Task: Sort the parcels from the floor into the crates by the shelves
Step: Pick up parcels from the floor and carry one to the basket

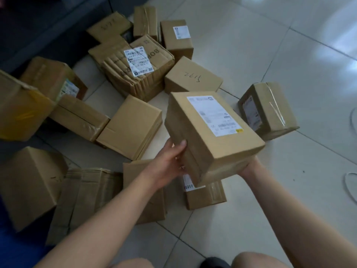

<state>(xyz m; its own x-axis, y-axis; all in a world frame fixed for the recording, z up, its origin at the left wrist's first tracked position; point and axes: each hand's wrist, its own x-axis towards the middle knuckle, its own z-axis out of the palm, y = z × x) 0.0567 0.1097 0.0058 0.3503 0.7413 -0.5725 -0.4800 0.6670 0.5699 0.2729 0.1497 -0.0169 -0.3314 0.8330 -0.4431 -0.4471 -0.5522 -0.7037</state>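
I hold a brown cardboard parcel (210, 136) with a white shipping label on top, lifted above the floor at the centre of the view. My left hand (170, 161) grips its near left side, thumb on the side face. My right hand (247, 167) supports it from below at the near right corner, mostly hidden under the box. Several other cardboard parcels lie scattered on the tiled floor, among them a handwritten-numbered box (193, 76), a taped box (268, 111) at the right and a plain flat box (131, 126). No crates or shelves are visible.
A large ribbed parcel (135, 68) with a label lies at the back. A yellow-taped box (21, 109) sits at the left edge. A small box (206, 194) lies directly under the held parcel. White cable loops (350, 186) lie at the right. Dark furniture (48, 26) stands at the far left.
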